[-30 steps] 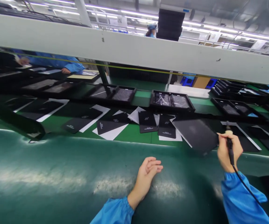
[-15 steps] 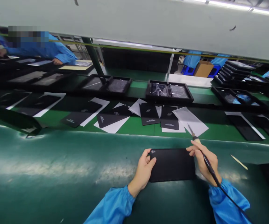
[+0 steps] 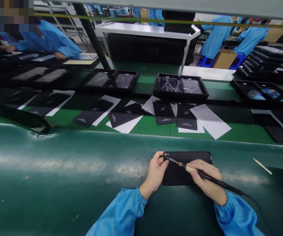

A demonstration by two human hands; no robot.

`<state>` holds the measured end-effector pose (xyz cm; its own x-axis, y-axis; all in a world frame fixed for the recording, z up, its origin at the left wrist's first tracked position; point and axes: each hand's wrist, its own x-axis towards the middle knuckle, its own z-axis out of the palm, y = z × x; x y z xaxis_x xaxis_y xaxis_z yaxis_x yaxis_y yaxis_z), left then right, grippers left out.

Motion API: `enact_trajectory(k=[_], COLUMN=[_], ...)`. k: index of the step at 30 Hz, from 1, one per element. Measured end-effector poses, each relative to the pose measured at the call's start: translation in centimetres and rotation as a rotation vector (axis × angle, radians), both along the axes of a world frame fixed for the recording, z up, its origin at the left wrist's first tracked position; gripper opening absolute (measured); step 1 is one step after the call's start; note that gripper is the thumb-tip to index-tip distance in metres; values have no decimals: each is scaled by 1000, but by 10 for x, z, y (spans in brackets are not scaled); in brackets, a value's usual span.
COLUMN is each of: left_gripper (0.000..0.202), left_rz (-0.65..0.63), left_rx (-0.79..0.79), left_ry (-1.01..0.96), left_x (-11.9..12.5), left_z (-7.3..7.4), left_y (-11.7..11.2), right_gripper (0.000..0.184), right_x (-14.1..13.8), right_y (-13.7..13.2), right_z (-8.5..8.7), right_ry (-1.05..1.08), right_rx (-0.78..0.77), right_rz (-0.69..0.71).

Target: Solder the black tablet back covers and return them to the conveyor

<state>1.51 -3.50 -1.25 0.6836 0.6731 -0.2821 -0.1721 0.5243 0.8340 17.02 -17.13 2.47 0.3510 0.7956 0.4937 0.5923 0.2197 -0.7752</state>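
Iron (image 3: 215,181) swung round since the earlier frame: tip then over the white sheet (image 3: 210,122), now at the upper-left corner of the panel (image 3: 177,176). Panel rests on the bench (image 3: 87,177). Left hand (image 3: 154,176) pinches that corner, thumb against fingers, presumably steadying it. Right hand (image 3: 208,189) grips the iron pen-fashion, likely for fine control. Tip contact: can't tell. Small white marks at corner; logos and print on plates (image 3: 164,114) behind, illegible.

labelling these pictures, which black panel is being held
The black panel on the near bench, held by the left hand; the other panels lie farther off along the green strip.
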Motion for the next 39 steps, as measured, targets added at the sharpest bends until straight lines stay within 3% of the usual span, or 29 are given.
enact_trajectory(k=[18,39], left_gripper=[30,28], left_rz=[1,-14], left_rx=[29,44], left_ry=[13,22], left_x=[0,-2], left_z=[4,9], left_y=[0,-1], right_gripper=[24,15], right_x=[-7,7], right_y=[8,16], right_z=[3,11], right_ry=[-42,3], right_rx=[-10,-67], right_rz=[50,56])
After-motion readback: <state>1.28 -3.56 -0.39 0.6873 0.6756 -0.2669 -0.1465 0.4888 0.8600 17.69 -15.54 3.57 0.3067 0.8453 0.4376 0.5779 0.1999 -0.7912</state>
